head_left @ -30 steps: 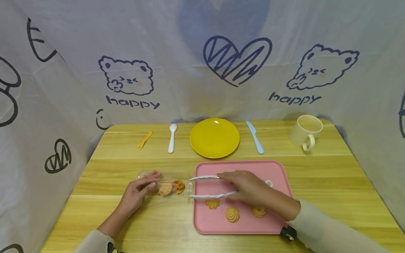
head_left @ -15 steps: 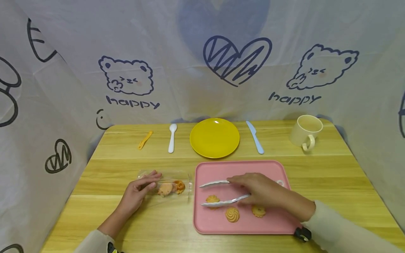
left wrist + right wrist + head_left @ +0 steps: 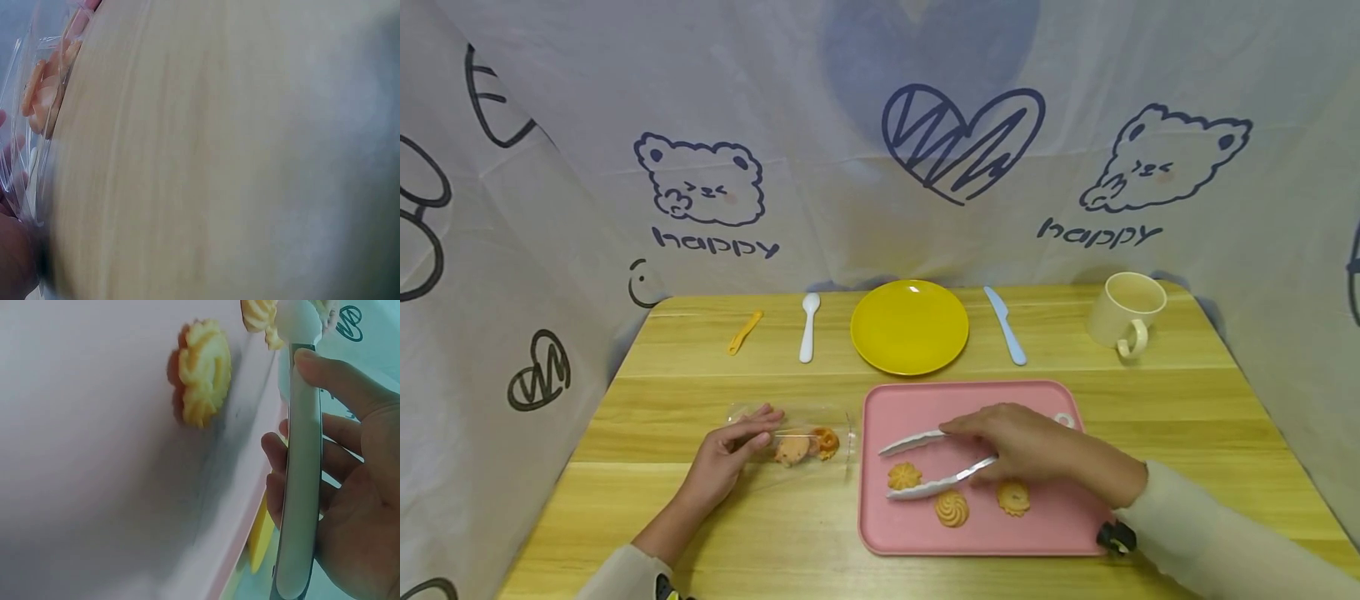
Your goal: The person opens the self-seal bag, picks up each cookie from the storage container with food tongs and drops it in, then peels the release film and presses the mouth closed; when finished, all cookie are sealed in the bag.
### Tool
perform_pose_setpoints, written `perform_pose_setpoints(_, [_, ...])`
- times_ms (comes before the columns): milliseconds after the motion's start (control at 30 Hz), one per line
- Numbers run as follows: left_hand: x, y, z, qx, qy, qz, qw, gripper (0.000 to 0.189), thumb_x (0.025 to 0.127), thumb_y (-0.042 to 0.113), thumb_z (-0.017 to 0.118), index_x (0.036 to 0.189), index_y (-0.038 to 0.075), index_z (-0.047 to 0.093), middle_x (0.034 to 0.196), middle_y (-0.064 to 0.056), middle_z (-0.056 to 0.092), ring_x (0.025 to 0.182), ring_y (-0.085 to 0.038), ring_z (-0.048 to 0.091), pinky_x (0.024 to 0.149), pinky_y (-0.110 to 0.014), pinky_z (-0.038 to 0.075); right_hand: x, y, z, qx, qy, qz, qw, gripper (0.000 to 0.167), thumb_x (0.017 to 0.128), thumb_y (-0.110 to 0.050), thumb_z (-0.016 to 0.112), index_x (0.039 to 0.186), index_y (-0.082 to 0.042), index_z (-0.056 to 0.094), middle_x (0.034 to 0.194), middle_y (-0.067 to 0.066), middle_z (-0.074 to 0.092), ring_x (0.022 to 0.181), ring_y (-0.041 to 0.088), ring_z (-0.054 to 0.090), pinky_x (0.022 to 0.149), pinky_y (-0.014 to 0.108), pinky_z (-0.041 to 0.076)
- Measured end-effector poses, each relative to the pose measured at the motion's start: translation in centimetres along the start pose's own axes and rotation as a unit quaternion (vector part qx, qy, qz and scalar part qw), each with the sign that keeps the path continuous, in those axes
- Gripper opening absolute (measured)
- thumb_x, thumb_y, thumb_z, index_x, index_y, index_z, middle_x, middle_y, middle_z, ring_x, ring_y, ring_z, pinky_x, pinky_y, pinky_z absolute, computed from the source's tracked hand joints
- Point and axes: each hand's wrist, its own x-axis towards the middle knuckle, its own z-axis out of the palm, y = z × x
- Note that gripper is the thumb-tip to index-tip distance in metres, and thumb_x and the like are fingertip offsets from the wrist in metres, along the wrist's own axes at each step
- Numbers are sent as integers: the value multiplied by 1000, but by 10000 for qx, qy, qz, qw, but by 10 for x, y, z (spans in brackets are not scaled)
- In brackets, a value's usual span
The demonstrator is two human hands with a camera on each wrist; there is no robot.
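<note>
My left hand (image 3: pixel 724 462) grips the left end of a clear plastic container (image 3: pixel 831 417) lying on the table. Two cookies (image 3: pixel 792 450) show through its wall. My right hand (image 3: pixel 1011 446) holds a pair of tongs (image 3: pixel 925 487) with their arms spread over the pink tray (image 3: pixel 880 533). A flower-shaped cookie (image 3: pixel 904 475) sits between the tong tips, with the near arm right at its lower edge. Just right of that arm lies a swirl cookie (image 3: pixel 952 508). In the right wrist view, the thumb presses along one tong arm (image 3: pixel 300 475), near a ring-shaped cookie (image 3: pixel 203 375).
Along the back of the wooden table (image 3: pixel 700 400) stand an orange stick-like utensil (image 3: pixel 745 333), a white spoon (image 3: pixel 807 329), a yellow plate (image 3: pixel 910 327), a light blue knife (image 3: pixel 1006 327) and a cream mug (image 3: pixel 1123 312). A printed cloth (image 3: pixel 820 200) hangs behind.
My right hand has drawn the tongs rightward from the container's right end to the tray, then brought their tips to either side of the left cookie. The left hand stays in place.
</note>
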Motion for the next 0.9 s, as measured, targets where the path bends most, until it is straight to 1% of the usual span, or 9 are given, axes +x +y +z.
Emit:
perform_pose_setpoints(300, [0,0,0,57,25,-80,9999,28,103,9,63,125,-5,71,139,-20,63,143,-4,45,114,-3,21,4,1,-5,-58,-237,-38,9997,63,86,-32,86,142,-15,64,137,1,68,121,18,64,103,43,54])
perform_pose_setpoints(533, [-1,2,1,10,31,35,10000,26,102,5,63,123,-8,71,139,-21,63,142,-3,46,112,-10,35,6,1,-5,-187,-242,60,9995,61,86,-31,86,141,-17,65,135,-1,69,123,21,64,105,47,52])
perform_pose_setpoints(600, [-1,3,1,12,30,34,10000,26,102,5,63,123,-7,71,138,-21,63,142,-3,46,112,-10,35,5,2,-4,-182,-208,57,9996,60,86,-29,86,141,-16,65,135,-1,69,123,21,64,105,47,52])
perform_pose_setpoints(833, [0,3,1,157,50,0,9999,26,102,7,64,123,-5,71,138,-20,64,142,-6,47,116,-5,21,4,4,0,-107,-73,-92,9999,57,87,-26,86,139,-14,67,134,0,70,121,19,66,102,43,55])
perform_pose_setpoints(900, [0,3,1,164,53,-13,9998,26,102,7,64,123,-5,71,138,-20,64,142,-6,47,116,-5,21,4,5,1,-33,-43,-120,9999,56,87,-25,85,139,-13,67,133,0,70,120,17,66,101,42,56])
